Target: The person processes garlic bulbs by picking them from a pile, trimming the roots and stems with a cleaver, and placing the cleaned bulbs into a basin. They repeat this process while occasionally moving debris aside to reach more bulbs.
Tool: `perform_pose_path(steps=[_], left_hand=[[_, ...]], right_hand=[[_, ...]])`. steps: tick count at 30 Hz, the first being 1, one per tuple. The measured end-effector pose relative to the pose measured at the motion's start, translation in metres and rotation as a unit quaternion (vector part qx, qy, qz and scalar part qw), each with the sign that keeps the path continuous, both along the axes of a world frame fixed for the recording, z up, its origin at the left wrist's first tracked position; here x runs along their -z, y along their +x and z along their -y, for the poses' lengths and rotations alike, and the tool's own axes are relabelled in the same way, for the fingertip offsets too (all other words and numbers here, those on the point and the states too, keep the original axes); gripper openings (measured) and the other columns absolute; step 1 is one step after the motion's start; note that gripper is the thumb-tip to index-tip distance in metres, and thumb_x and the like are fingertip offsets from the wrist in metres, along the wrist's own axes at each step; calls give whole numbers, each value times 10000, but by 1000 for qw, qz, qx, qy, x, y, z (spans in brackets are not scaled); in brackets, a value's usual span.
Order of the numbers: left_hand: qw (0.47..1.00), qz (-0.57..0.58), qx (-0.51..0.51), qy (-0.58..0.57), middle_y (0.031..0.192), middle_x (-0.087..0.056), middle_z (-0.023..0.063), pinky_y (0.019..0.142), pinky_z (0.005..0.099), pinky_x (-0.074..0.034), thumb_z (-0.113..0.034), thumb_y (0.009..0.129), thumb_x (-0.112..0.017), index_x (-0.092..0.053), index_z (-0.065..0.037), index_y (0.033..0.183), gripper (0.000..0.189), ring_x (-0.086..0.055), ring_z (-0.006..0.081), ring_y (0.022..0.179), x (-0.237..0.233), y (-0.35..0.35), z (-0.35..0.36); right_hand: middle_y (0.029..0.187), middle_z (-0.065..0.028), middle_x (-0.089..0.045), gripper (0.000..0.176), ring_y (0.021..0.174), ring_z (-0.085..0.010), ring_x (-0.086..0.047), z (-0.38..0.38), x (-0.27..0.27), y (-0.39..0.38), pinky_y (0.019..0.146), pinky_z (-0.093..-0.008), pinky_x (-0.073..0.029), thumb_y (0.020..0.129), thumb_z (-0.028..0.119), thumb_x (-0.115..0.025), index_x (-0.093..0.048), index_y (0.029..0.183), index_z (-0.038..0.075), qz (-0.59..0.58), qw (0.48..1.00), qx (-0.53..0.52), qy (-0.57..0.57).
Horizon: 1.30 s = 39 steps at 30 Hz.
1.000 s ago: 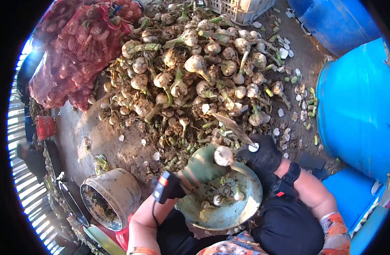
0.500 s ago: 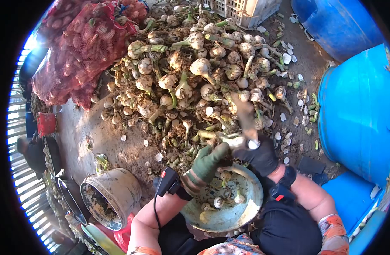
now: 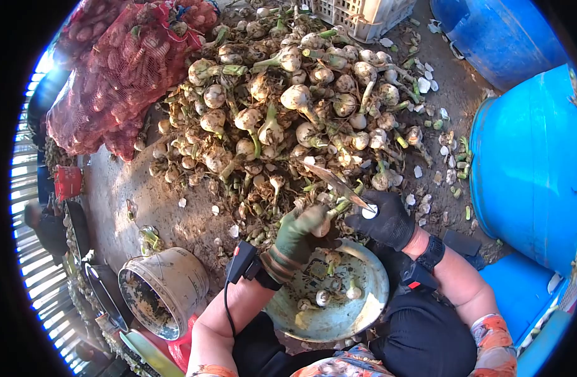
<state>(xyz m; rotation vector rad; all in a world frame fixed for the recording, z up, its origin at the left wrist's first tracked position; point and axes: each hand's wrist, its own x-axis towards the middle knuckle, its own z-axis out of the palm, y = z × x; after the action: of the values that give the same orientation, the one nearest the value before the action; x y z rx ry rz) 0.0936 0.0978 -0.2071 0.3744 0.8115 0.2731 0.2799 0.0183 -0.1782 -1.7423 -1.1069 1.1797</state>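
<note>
Clasping knife (image 3: 337, 183), right grip (image 3: 386, 221) closed, left grip (image 3: 296, 231) wrapped round half-hidden bulb (image 3: 322, 227)

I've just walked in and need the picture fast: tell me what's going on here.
A person sits over a big pile of stalked bulbs on the ground. The left hand, in a green glove, grips one bulb above a pale blue bowl that holds a few bulbs. The right hand, in a black glove, holds a knife with its blade right at that bulb's stalk. Red mesh sacks lie behind the pile.
</note>
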Motion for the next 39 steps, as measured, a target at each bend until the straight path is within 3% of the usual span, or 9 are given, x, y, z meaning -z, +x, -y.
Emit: perform_pose_path(steps=[9,12,16,19,22,29,31,37,39], left_hand=[[998,9,-28,51,630,-499,84,582,369,-507,-247,715,-605,-508,-43,624,243,-524,233,583,-17,5,-3],[988,120,-6,101,655,-443,65,602,366,-504,-217,778,-596,-516,-20,722,219,-471,226,563,-29,-5,-4],[899,157,336,234,959,-595,71,752,242,-477,-228,873,-599,-519,52,1143,397,-575,146,835,-22,-33,-13],[932,-209,116,272,870,-625,39,699,248,-506,-203,729,-748,-561,1,1032,410,-587,129,805,33,-35,-29],[584,-572,374,438,906,-636,168,627,356,-529,-400,692,-718,-437,-59,1174,654,-625,258,777,58,-16,-82],[556,-560,418,450,935,-637,116,717,312,-523,-282,721,-721,-441,-86,1209,595,-617,234,824,92,-4,-89],[963,-227,-49,138,897,-637,44,737,297,-528,-53,737,-681,-492,-88,1168,472,-616,201,841,115,-11,-81],[938,-149,89,300,963,-613,92,820,393,-505,-40,756,-640,-537,-15,1059,320,-577,225,968,56,-25,-53],[991,124,-56,-23,956,-624,127,833,463,-484,-337,826,-576,-553,-13,1052,396,-584,277,951,80,-34,-47]], right_hand=[[615,-154,-600,250,579,-251,-620,13,28,5,562,-328,-486,675,264,-700,-640,768,40,30,999,18,-39],[635,-172,-605,301,599,-295,-621,45,89,3,579,-377,-483,633,312,-683,-636,737,34,76,976,-172,-111],[699,-180,-624,320,646,-300,-629,49,75,16,599,-367,-486,644,294,-686,-641,804,20,40,984,-65,-160],[703,-180,-626,332,658,-293,-632,43,68,26,609,-358,-486,649,285,-690,-643,839,17,79,987,-37,-131],[706,-183,-627,340,664,-286,-634,34,57,23,621,-357,-487,651,287,-691,-650,856,19,84,988,-39,-124],[685,-179,-618,321,663,-315,-631,28,45,17,614,-367,-494,655,286,-684,-641,834,22,79,988,-45,-128],[682,-179,-616,312,664,-331,-625,28,41,19,608,-375,-495,657,284,-683,-634,817,21,83,987,-40,-132],[632,-141,-571,201,611,-336,-590,14,22,5,538,-402,-477,670,247,-662,-572,683,68,221,971,-96,7],[622,-144,-521,191,564,-360,-539,9,16,1,510,-404,-436,638,177,-687,-544,675,57,216,965,-89,121]])
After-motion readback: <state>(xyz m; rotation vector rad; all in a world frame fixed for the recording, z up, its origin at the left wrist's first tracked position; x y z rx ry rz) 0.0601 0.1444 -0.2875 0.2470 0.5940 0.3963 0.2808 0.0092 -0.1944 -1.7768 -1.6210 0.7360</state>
